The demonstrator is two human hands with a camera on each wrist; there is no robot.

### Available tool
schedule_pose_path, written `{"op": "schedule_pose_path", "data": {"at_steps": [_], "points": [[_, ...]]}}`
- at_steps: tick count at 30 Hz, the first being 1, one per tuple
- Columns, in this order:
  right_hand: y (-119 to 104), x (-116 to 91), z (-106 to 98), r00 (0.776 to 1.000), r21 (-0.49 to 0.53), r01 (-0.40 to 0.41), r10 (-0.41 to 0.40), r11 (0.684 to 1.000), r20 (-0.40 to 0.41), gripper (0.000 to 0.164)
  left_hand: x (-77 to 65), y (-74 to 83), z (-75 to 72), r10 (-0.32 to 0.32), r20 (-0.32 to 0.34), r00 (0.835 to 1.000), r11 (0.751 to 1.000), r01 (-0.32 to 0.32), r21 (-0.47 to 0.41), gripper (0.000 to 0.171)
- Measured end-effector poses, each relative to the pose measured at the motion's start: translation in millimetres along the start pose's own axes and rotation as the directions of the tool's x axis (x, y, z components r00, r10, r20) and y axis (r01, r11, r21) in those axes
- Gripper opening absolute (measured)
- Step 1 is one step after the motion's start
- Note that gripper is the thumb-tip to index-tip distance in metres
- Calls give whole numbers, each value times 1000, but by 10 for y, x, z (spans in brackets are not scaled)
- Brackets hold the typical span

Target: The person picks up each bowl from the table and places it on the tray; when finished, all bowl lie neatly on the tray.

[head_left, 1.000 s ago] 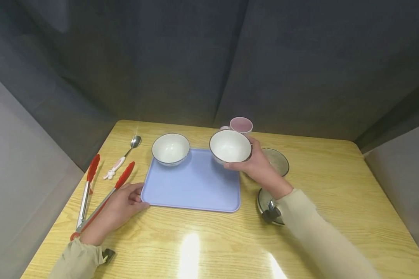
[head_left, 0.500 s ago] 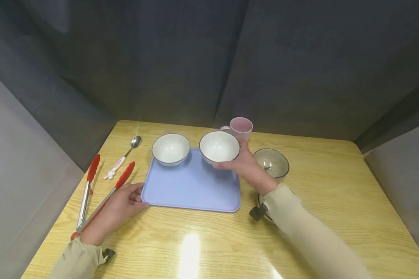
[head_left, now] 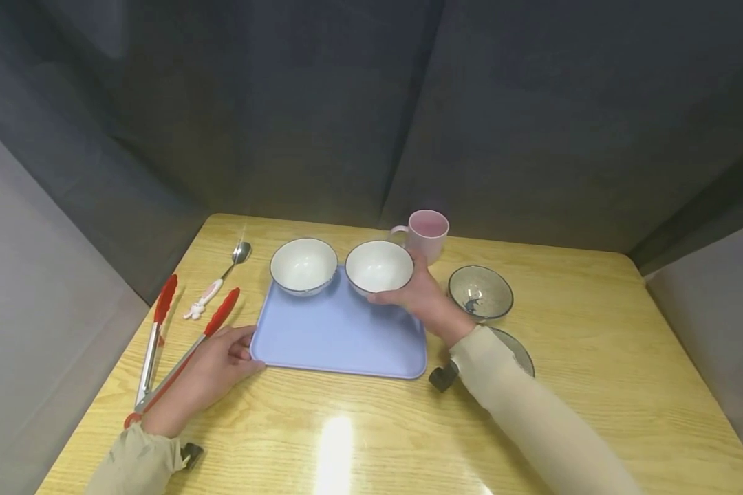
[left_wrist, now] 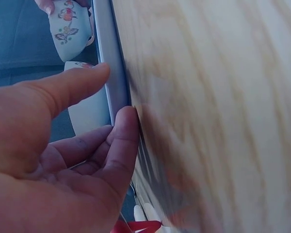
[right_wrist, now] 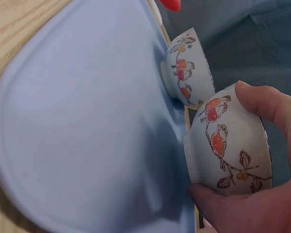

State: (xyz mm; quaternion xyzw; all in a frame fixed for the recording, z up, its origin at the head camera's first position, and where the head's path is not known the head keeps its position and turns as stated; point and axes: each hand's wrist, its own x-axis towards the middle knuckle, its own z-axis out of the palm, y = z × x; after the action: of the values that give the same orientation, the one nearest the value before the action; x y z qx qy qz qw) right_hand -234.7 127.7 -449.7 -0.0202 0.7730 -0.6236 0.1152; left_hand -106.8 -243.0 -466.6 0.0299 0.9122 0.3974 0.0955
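Observation:
My right hand (head_left: 426, 300) grips a white bowl (head_left: 379, 267) by its right side, thumb near the base and fingers at the rim. The bowl is upright, close over the back right part of a light-blue tray (head_left: 340, 340). In the right wrist view, red birds and leaves decorate the held bowl (right_wrist: 228, 145). A matching bowl (head_left: 303, 267) stands at the tray's back left, right beside it. At the tray's front left corner, my left hand (head_left: 219, 364) pinches the edge; the left wrist view has the thumb (left_wrist: 82, 85) on the rim.
Behind the tray at right stands a pink mug (head_left: 429, 240). Two grey-brown bowls are on the right, one (head_left: 481, 295) in full view, the other (head_left: 519, 350) partly behind the right sleeve. Red-tipped tongs (head_left: 151, 357) and a spoon (head_left: 207, 292) lie left of the tray.
My right hand has carried the white bowl leftward and slightly down, next to the matching bowl. The mug and grey-brown bowls show more fully. My left hand stays at the tray corner.

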Motion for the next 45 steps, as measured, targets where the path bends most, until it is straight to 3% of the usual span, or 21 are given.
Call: {"op": "schedule_pose_path", "data": {"at_steps": [19, 45], "points": [[78, 50, 109, 1000, -53, -9, 9, 999, 12, 128, 10, -4, 13, 3, -7, 1000, 1000, -3, 5, 73], [77, 3, 48, 1000, -97, -3, 5, 995, 20, 128, -4, -24, 27, -10, -3, 1000, 1000, 10, -10, 71]]}}
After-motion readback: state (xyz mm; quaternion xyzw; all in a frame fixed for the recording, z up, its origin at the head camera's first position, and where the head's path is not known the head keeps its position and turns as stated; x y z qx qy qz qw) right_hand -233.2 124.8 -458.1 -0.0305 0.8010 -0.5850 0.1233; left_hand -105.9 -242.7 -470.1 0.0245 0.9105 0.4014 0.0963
